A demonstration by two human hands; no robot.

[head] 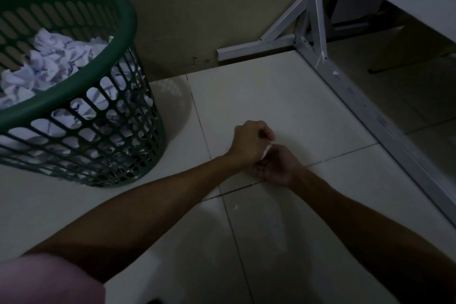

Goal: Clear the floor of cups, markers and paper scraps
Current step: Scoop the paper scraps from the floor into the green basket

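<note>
Pink fabric of a sleeve fills the near left corner, and from there two bare forearms reach out over the pale tiled floor to meet to the right of a dark green plastic lattice wastebasket. The left hand is curled into a loose fist, knuckles up, its wrist crossing just over the fingers of the right hand, which lies lower and nearer the floor with its fingers curled inward. Between the two hands sits a small white scrap of paper; its long axis runs on a slant, the upper end pointing away from the wastebasket and the lower end back toward the left wrist. Both hands appear to be closed on the scrap, though in the dim light it cannot be told which one truly pinches it. The wastebasket stands on the floor, its rim tilted toward the camera by the wide lens, and is filled nearly to the top with crumpled white paper balls. A tiny white speck lies on a tile, nearer the camera than the hands and right of the wastebasket. Far to the right of the wastebasket, a grey metal table frame with angled braces rests against a beige wall.
</note>
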